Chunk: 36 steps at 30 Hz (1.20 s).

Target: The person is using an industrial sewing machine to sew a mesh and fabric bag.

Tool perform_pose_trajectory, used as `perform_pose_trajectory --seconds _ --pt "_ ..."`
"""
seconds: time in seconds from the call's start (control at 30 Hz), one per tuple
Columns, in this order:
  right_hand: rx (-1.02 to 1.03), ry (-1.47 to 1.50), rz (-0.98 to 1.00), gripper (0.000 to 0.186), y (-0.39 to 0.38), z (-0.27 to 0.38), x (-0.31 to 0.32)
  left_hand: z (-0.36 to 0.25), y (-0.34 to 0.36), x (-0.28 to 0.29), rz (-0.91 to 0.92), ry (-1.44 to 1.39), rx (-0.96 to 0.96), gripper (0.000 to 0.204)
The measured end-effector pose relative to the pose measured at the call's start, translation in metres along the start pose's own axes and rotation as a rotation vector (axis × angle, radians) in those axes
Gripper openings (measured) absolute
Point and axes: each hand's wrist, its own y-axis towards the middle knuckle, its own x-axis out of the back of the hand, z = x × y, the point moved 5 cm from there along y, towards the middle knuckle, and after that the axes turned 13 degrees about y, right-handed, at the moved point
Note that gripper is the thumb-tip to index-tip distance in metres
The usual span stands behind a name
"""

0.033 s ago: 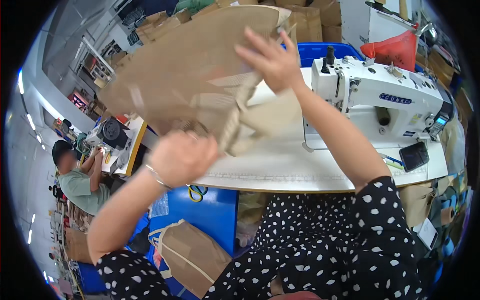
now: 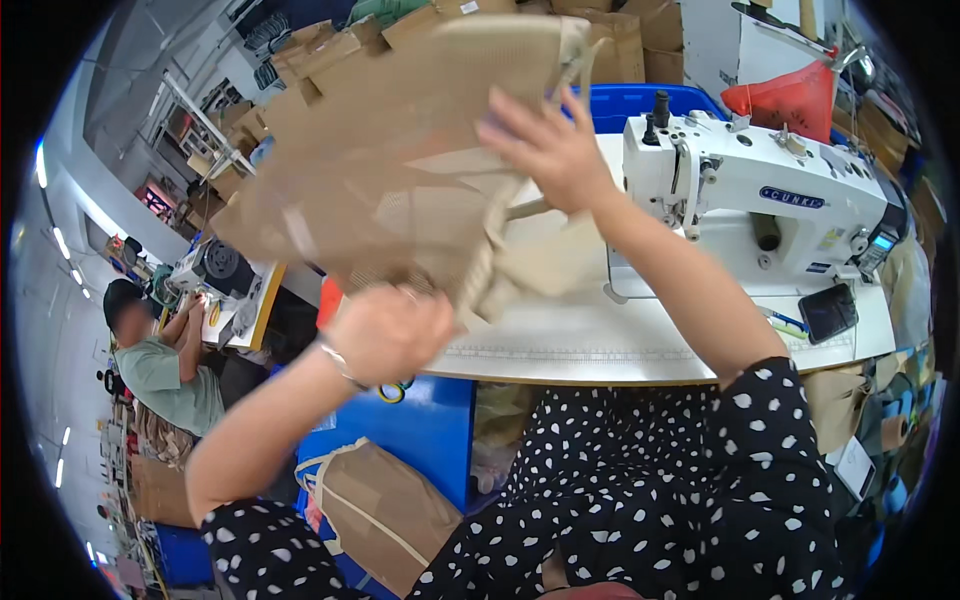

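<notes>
A large tan mesh fabric piece (image 2: 370,180) with pale beige edging is held up above the left part of the sewing table, blurred by motion. My left hand (image 2: 390,335) is closed round its lower edge, a bracelet on the wrist. Against its right side lies my right hand (image 2: 550,150), fingers stretched out and apart. A loose beige flap (image 2: 550,262) hangs from the fabric between my hands. To the right stands a white sewing machine (image 2: 760,190) on the white tabletop (image 2: 560,350); neither hand touches it.
A phone (image 2: 828,314) lies at the table's right end. Below the table's front edge, a tan bag with cream trim (image 2: 385,515) rests on a blue surface (image 2: 445,425), near yellow-handled scissors (image 2: 393,392). A blue bin (image 2: 650,100) stands behind. A co-worker (image 2: 165,360) sits far left.
The fabric has swung slightly, its left end moving right. My left hand has shifted a little right and down; my right hand has dropped slightly.
</notes>
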Motion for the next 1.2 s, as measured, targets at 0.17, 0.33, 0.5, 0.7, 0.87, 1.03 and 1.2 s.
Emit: perform_pose_trajectory --seconds 0.17,0.33,0.5,0.7,0.87,1.03,1.2 --pt "-0.205 0.210 0.720 0.066 -0.137 0.021 -0.006 -0.111 0.006 -0.082 0.302 -0.406 0.155 0.009" --pt "-0.741 0.285 0.705 0.072 -0.159 0.021 0.046 -0.106 0.007 -0.101 0.196 -0.587 0.342 0.018" --pt "-1.107 0.435 0.345 0.101 -0.170 0.057 0.078 -0.058 0.030 -0.086 0.081 -0.695 0.460 0.026" --pt "-0.686 0.517 0.544 0.041 -0.148 0.161 0.001 -0.038 0.095 -0.054 -0.063 -0.567 0.470 0.018" --pt "-0.310 1.801 1.202 0.040 -0.121 0.279 0.021 -0.110 0.117 -0.068 0.382 -0.571 0.263 0.009" --pt "-0.858 1.271 0.966 0.027 -0.139 0.166 0.113 -0.131 0.081 -0.073 0.442 -0.578 0.335 0.008" --pt "-0.665 0.500 0.562 0.037 -0.152 0.057 0.105 -0.142 0.092 -0.053 0.368 -0.687 0.260 0.008"
